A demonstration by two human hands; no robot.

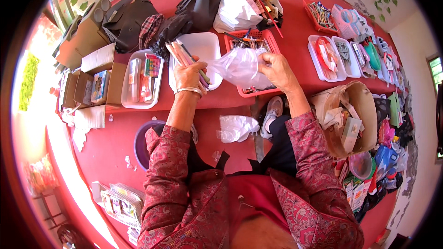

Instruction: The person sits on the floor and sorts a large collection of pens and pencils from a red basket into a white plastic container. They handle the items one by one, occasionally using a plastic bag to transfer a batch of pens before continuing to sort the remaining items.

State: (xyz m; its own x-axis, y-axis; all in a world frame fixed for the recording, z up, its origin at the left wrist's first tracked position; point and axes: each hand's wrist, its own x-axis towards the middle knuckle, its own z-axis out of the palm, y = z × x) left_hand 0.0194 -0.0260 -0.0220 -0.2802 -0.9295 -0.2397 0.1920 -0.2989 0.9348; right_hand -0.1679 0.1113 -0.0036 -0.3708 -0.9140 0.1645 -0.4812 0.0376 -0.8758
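My left hand [188, 75] is closed round a bundle of pens [178, 51], light-coloured and dark ones, whose ends stick out above and below the fist. A crumpled clear plastic bag [237, 66] stretches between my two hands. On its other side my right hand [281, 73] pinches the bag between thumb and fingers. Whether the bag's left end is gripped or only touches my left hand, I cannot tell. Beneath my left hand lies a white plastic tray [207, 41]. Below the bag and my right hand stands a red basket [272, 41] full of pens and sticks, partly hidden.
Left of the tray are a white bin [127, 103] of stationery and an open cardboard box [117, 71]. Black bags [203, 0] and a white bag [235, 9] stand behind. A brown container [367, 110] is at right, a purple basin [142, 145] below, and crumpled plastic [237, 128] on the floor.
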